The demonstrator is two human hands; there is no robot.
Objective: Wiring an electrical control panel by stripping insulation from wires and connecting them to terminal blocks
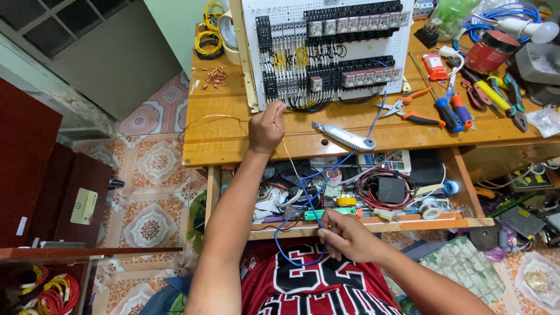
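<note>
My left hand (266, 127) is closed on a thin copper wire (217, 118) at the lower left corner of a white perforated panel (326, 49) carrying rows of black relays and terminal blocks. The copper wire loops left over the wooden table (221, 143). My right hand (345, 234) is low, near my chest, pinching a blue wire (308, 198) that runs up past the table edge to the panel's right side. A grey utility knife (344, 137) lies on the table between the two hands.
Pliers, cutters and screwdrivers (449, 108) lie at the right of the table, with a red can (489, 51) and a bulb (534, 30) behind. Copper terminals (216, 77) and yellow wire coils (208, 42) sit at the left. An open drawer (373, 195) holds cables and tape.
</note>
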